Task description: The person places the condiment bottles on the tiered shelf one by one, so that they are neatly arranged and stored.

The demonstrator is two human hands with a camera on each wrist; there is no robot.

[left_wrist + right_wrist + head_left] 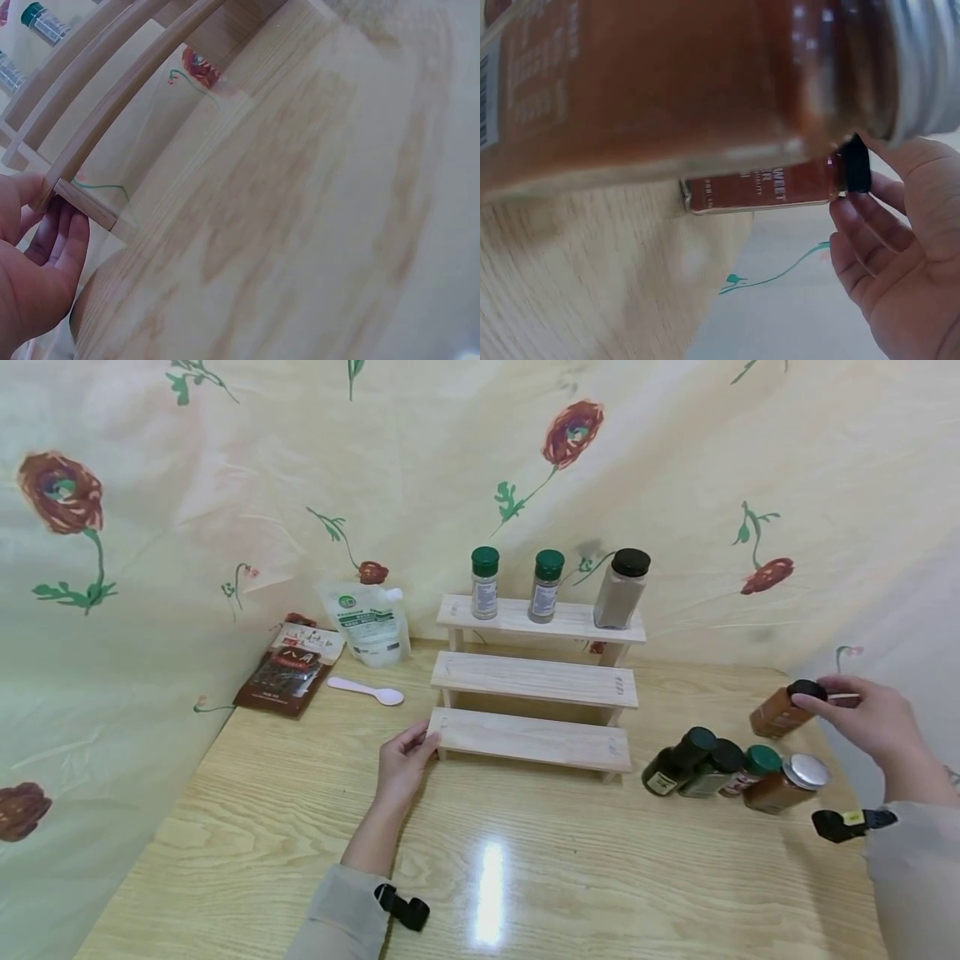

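A three-tier wooden rack (pixel 529 740) stands mid-table. My left hand (pixel 406 763) pinches the left end of its lowest step, thumb on top and fingers beneath, as the left wrist view shows. Far to the right, my right hand (pixel 870 717) grips the black cap of a spice jar (pixel 780 713) with reddish-brown powder; the thumb and fingers are around the cap. On the top step stand two green-capped shakers (pixel 484 585) and a black-capped jar (pixel 621 592) of greyish powder. In the right wrist view a silver-lidded jar (pixel 682 82) fills the foreground, partly covering the gripped jar.
Several bottles and jars, among them a dark bottle (pixel 678 763) and a green-capped jar (pixel 752 770), stand right of the rack. To its left are a white spouted pouch (pixel 369 625), a brown packet (pixel 287 675) and a pink spoon (pixel 366 691). Floral cloth (pixel 420 468) hangs behind.
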